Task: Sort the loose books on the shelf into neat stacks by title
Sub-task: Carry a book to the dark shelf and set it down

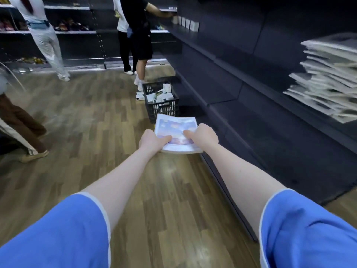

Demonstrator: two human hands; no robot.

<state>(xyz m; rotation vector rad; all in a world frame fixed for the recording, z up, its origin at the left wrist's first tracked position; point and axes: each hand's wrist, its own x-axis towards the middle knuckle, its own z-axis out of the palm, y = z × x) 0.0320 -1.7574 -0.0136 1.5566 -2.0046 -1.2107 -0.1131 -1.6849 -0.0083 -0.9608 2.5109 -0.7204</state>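
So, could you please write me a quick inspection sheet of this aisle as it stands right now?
Surface: dark metal shelving unit on the right; the nearer shelves look bare.
Job's things: small stack of white-edged books with blue-pink covers, held out over the floor; tall uneven pile of pale books on a right-hand shelf.
Clutter: black plastic crate of small white boxes on the floor beside the shelving.
Grippers: left hand and right hand each grip the held stack, thumbs on top.
Cables: nothing seen.
Surroundings: wood-look plank floor; other people stand at the far shelves and at the left edge; row of small white boxes on an upper shelf.
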